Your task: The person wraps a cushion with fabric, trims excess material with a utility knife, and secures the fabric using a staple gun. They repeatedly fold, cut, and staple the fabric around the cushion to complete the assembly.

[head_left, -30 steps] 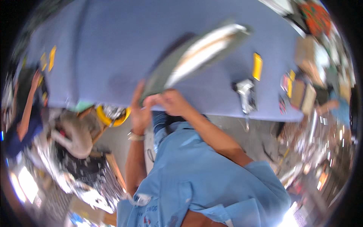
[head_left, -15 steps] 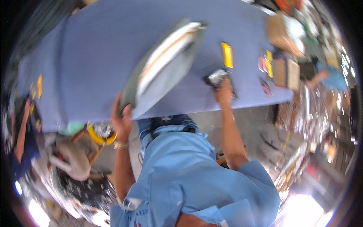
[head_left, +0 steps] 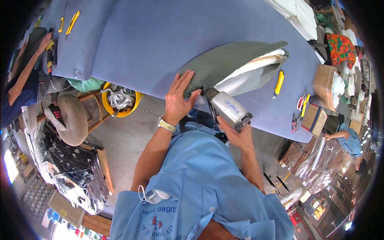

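Observation:
A curved, pointed upholstered panel [head_left: 230, 60] covered in dark green fabric lies near the table's front edge. White padding [head_left: 256, 63] and a thin wooden strip show along its open side. My left hand [head_left: 178, 100] grips its near end, fingers over the fabric and thumb at the edge. My right hand [head_left: 239, 137] is wrapped round a silver staple gun [head_left: 229, 108], whose nose is against or very close to the panel beside my left thumb. The staple gun's body hides part of my right fingers.
The blue-covered table [head_left: 136, 44] carries a yellow utility knife [head_left: 279, 84], more tools at the right, and cardboard boxes [head_left: 325, 86]. A yellow bucket [head_left: 132, 110] of scraps stands on the floor at left. A co-worker's arm [head_left: 28, 76] reaches over the table's left end.
The staple gun has come left from the tabletop to the panel's near end. The panel has tipped down, its fabric side now showing more. The whole view has shifted.

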`<move>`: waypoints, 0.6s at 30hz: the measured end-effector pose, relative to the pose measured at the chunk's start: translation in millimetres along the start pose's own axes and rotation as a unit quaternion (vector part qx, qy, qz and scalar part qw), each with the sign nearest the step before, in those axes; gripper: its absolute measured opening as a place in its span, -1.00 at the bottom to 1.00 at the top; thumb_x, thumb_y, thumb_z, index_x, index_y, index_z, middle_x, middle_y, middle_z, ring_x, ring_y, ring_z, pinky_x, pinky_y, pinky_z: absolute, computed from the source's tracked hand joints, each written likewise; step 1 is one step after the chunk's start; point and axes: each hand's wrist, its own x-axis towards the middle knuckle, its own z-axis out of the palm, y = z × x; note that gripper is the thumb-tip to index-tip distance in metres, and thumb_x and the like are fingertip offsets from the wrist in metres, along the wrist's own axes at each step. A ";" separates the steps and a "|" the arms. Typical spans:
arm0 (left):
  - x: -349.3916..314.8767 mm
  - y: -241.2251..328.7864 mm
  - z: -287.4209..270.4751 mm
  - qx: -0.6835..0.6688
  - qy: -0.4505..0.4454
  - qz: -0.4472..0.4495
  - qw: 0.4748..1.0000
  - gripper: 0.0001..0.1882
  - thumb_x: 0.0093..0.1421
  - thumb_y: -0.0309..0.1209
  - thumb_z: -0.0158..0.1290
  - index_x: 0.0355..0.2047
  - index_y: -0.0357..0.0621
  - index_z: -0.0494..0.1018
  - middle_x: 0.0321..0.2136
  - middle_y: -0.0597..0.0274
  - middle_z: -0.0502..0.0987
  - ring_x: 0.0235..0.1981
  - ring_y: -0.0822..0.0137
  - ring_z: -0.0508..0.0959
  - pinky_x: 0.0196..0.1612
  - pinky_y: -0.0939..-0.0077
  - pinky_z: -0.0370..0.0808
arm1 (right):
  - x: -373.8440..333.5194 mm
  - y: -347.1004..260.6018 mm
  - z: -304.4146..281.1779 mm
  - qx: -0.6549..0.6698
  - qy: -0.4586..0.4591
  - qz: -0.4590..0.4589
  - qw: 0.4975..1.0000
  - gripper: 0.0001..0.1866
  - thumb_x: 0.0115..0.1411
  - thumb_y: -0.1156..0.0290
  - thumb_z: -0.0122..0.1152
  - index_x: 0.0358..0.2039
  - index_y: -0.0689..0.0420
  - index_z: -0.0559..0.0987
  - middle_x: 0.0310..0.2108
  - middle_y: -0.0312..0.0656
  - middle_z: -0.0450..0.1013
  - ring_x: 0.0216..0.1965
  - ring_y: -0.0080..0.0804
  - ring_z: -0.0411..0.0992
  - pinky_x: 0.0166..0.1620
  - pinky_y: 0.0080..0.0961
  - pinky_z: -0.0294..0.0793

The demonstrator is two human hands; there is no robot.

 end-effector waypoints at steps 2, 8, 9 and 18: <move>-3.1 0.4 -0.3 0.003 -0.008 -0.013 1.000 -0.35 0.15 -0.28 0.32 0.25 -0.08 0.44 0.21 0.00 0.50 0.25 -0.22 0.43 0.29 0.05 0.41 | 7.3 -1.3 8.5 -0.036 -0.007 -0.009 0.999 -0.66 0.15 0.49 0.42 -0.07 0.30 0.59 -0.21 -0.07 0.62 -0.20 -0.36 0.61 -0.14 -0.45 0.57; -0.9 -2.5 -6.8 -0.019 -0.038 -0.035 0.998 -0.27 0.11 -0.38 0.29 0.32 -0.01 0.37 0.28 0.06 0.43 0.30 -0.29 0.35 0.27 0.04 0.42 | 10.8 -5.4 23.3 -0.046 -0.007 0.033 0.998 -0.65 0.13 0.48 0.42 -0.07 0.30 0.60 -0.17 -0.04 0.63 -0.17 -0.34 0.62 -0.11 -0.44 0.57; -0.8 -4.1 -7.0 -0.019 -0.037 -0.030 0.999 -0.26 0.11 -0.38 0.28 0.33 -0.01 0.36 0.28 0.05 0.43 0.30 -0.30 0.35 0.27 0.03 0.42 | 11.3 -7.5 24.2 -0.061 -0.008 0.023 0.998 -0.65 0.13 0.48 0.43 -0.07 0.30 0.60 -0.18 -0.05 0.63 -0.17 -0.33 0.62 -0.10 -0.44 0.57; 3.6 -8.5 -11.4 -0.040 -0.051 -0.026 0.998 -0.22 0.06 -0.41 0.29 0.34 -0.02 0.34 0.28 0.02 0.42 0.29 -0.33 0.35 0.29 0.01 0.41 | 16.2 -11.7 28.0 -0.166 -0.025 -0.066 0.984 -0.60 0.10 0.52 0.42 -0.04 0.30 0.54 -0.19 -0.06 0.62 -0.16 -0.35 0.61 -0.09 -0.43 0.55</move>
